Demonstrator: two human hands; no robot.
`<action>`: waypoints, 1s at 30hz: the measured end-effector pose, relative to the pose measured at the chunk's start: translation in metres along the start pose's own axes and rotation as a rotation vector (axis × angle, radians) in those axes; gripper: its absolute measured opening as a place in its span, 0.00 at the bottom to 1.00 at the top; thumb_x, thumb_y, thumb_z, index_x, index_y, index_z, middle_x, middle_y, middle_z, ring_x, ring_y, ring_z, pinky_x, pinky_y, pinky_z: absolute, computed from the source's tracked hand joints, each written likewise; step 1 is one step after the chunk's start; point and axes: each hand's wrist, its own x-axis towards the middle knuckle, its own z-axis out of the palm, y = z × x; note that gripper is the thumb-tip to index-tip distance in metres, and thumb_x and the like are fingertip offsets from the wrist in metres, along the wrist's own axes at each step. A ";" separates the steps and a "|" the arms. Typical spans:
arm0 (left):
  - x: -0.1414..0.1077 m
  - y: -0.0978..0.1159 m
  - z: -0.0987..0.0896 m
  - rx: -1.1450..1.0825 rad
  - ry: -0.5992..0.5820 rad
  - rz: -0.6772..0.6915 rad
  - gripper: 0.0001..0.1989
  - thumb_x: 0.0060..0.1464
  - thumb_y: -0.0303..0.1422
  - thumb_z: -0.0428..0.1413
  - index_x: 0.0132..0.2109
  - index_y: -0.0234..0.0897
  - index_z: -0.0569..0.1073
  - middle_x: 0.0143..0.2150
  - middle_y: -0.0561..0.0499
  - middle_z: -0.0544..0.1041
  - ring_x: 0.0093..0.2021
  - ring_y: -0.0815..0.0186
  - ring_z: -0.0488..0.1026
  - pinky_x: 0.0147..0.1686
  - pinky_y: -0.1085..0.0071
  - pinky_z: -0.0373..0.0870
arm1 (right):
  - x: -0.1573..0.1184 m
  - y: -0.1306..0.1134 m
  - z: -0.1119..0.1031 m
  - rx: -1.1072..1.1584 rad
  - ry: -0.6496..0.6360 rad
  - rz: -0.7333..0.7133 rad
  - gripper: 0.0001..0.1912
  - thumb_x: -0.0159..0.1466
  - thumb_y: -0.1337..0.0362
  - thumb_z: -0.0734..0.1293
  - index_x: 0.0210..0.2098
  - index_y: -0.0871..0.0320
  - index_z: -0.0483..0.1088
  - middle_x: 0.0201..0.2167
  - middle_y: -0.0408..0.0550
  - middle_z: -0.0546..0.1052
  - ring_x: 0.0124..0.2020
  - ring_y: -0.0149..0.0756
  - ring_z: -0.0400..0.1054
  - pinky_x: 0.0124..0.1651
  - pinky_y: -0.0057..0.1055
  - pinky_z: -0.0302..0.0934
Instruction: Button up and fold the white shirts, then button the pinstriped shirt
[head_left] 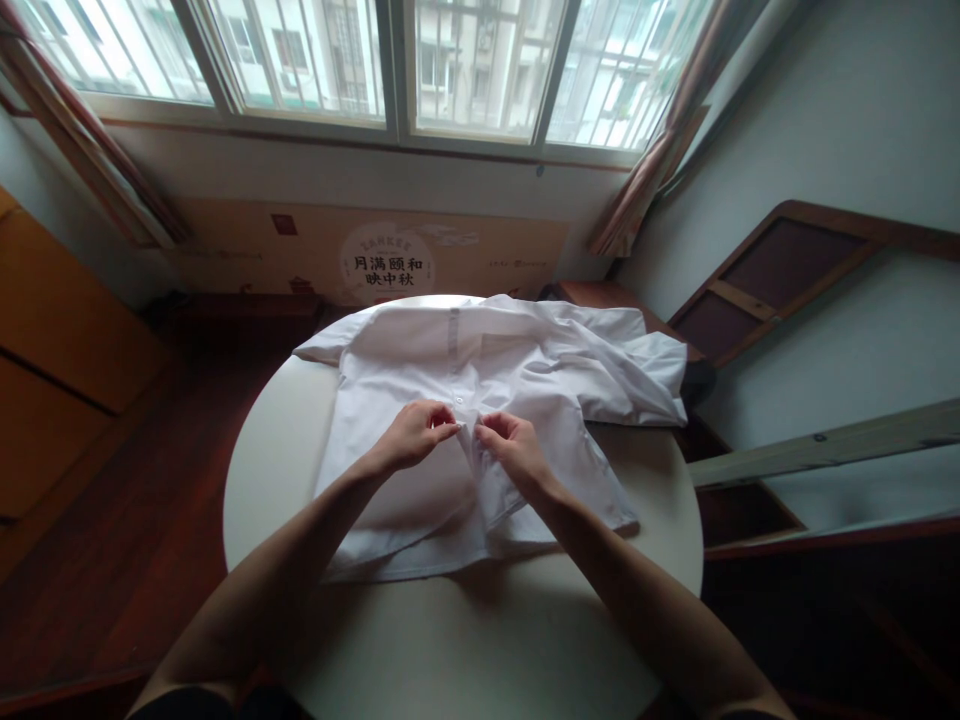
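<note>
A white button-up shirt (405, 370) lies spread over the round table, its hem toward me and one sleeve bunched at the right. At the middle of its front, my left hand (417, 432) pinches one edge of the placket between thumb and fingers. Close beside it, my right hand (513, 446) pinches the other front edge, lifting the cloth a little. Just above my fingertips a small button (459, 400) shows on the placket. Whatever small part lies between the fingertips themselves is hidden.
The round white table (274, 455) carries the shirt. Behind it stand a printed panel (465, 250) and a barred window (472, 70) with curtains (645, 190). Wooden cabinets (67, 370) are at left, a wooden rail (832, 440) at right.
</note>
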 end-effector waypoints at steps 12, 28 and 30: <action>-0.001 0.002 0.004 -0.010 0.010 -0.027 0.12 0.51 0.38 0.53 0.30 0.34 0.76 0.26 0.52 0.75 0.28 0.68 0.68 0.28 0.74 0.59 | -0.007 -0.005 0.013 -0.346 0.085 -0.164 0.08 0.53 0.65 0.66 0.30 0.59 0.76 0.26 0.47 0.78 0.27 0.35 0.71 0.33 0.29 0.64; 0.001 -0.007 0.009 -0.465 -0.138 -0.180 0.15 0.45 0.41 0.57 0.27 0.31 0.73 0.21 0.55 0.68 0.23 0.72 0.60 0.26 0.75 0.55 | -0.002 -0.004 0.010 0.150 -0.055 0.090 0.09 0.49 0.64 0.69 0.31 0.58 0.78 0.30 0.48 0.80 0.34 0.38 0.73 0.42 0.34 0.64; 0.000 -0.007 0.007 -0.578 -0.193 -0.198 0.15 0.44 0.41 0.57 0.28 0.30 0.73 0.21 0.55 0.67 0.23 0.72 0.59 0.26 0.75 0.54 | 0.000 -0.005 0.008 0.244 -0.110 0.181 0.10 0.49 0.64 0.70 0.31 0.59 0.78 0.30 0.49 0.79 0.33 0.36 0.72 0.41 0.32 0.64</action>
